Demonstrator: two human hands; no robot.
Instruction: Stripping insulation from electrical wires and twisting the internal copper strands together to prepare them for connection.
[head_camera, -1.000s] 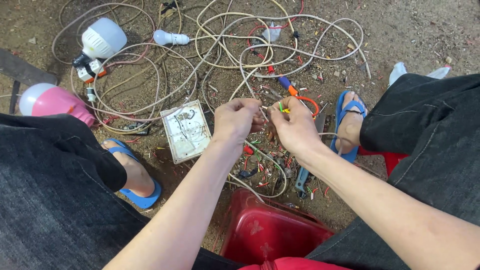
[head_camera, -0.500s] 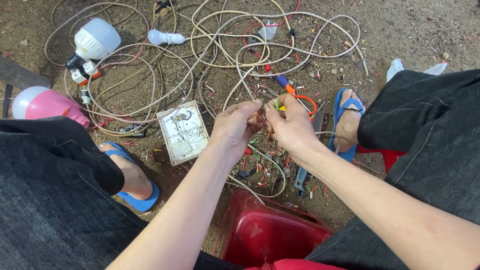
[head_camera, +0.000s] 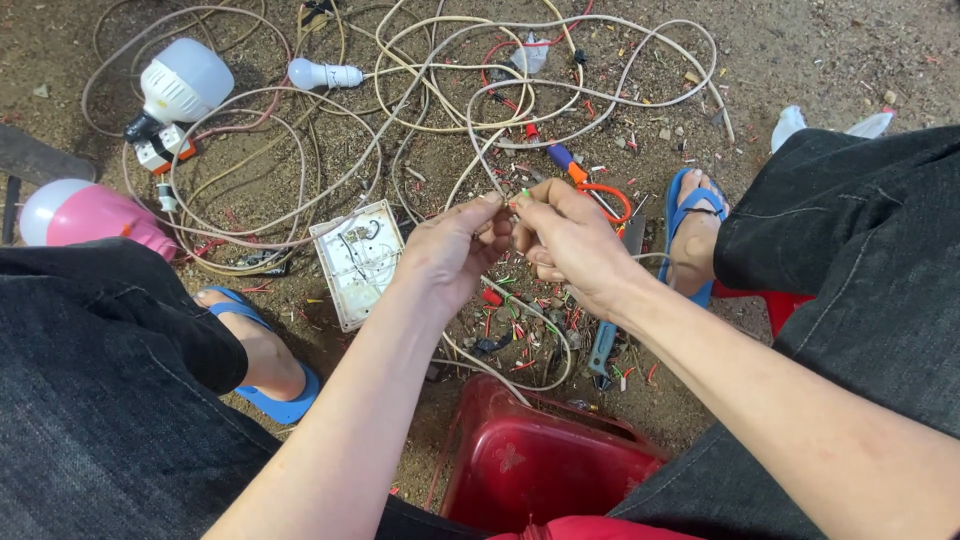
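My left hand and my right hand meet above the dirt ground, fingertips pinched together on the end of a thin pale wire. That wire runs up into a tangle of cables. A short green strand shows between the fingertips. Both hands hover over a litter of red and green wire scraps. A white switch plate lies face down just left of my left hand.
A white bulb, a smaller bulb and a pink-and-white bulb lie at left. Orange-handled cutters and blue-handled pliers sit near my right hand. A red plastic stool stands below. Blue sandals flank the work.
Both hands stay joined on the wire and have lifted slightly toward the tangle. The view has shifted a little; the objects on the ground have not moved.
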